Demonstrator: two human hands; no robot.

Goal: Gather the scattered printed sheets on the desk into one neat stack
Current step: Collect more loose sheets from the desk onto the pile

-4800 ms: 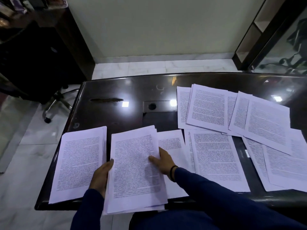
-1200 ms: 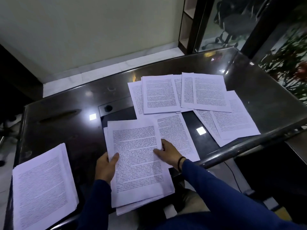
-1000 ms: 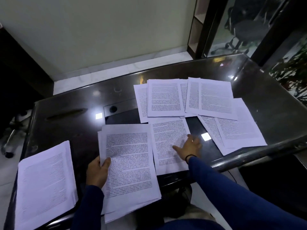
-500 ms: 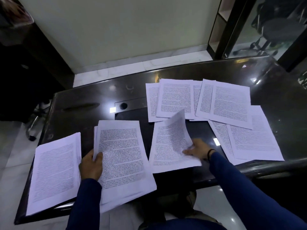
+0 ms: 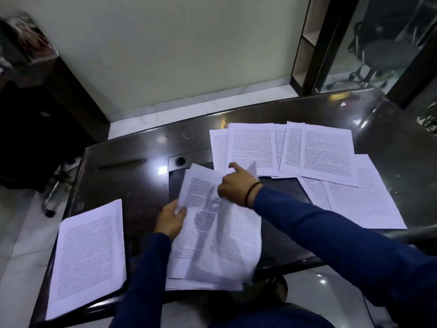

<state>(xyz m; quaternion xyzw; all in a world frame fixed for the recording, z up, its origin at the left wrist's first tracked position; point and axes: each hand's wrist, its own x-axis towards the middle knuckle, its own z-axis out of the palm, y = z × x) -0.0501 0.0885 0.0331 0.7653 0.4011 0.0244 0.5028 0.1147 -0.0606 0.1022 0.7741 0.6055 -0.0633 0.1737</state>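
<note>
A loose pile of printed sheets lies at the near edge of the dark desk, its top sheet curved and lifted. A tidier stack lies to the left, hanging over the edge. More overlapping sheets (all white, with dense black text) spread far right.

2 long dark-blue sleeves reach to wrists. Thin black band circles right wrist. Left hand, right hand bare, ungloved.
</note>
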